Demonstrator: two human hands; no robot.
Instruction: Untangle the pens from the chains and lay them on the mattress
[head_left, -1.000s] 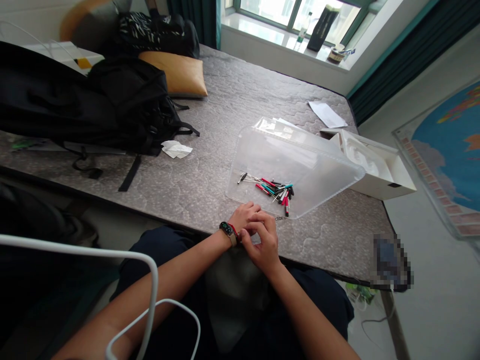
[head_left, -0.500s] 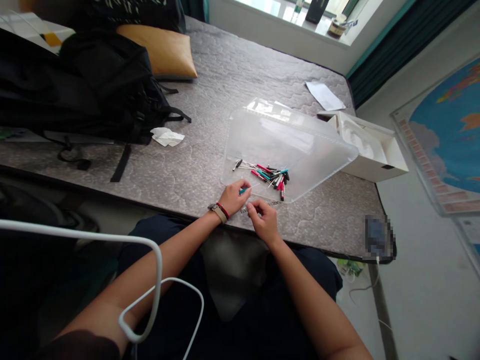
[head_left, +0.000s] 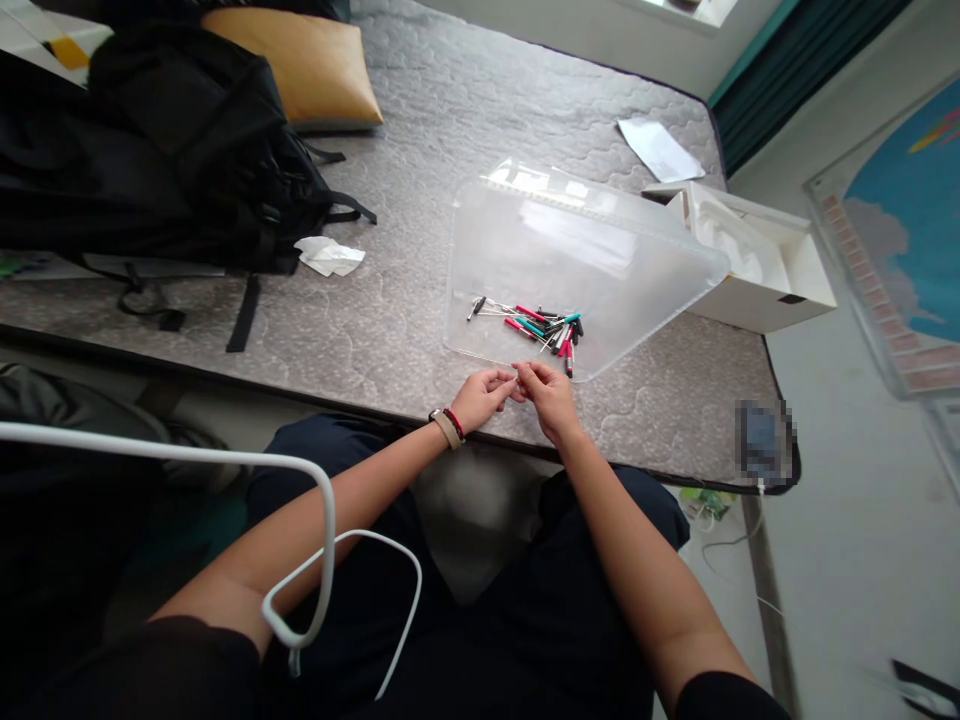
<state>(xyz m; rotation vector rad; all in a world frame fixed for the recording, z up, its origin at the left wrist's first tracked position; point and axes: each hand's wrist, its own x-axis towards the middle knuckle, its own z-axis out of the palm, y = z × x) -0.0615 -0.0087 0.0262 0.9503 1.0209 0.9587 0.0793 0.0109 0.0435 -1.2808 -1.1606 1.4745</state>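
The left hand (head_left: 481,400) and right hand (head_left: 553,398) meet at the fingertips just in front of a translucent plastic container (head_left: 487,235), fingers bent and drawn in; whether they pinch something small between them, I cannot tell. Inside the container, toward the hands, slim pens (head_left: 553,332) with red, teal, black and white parts lie in a loose, crisscrossed heap. The container rests on a gray quilted mattress (head_left: 409,260), with an open white box (head_left: 757,305) beside it on the right and a crumpled tissue (head_left: 330,256) to its left, near a black backpack (head_left: 202,140).
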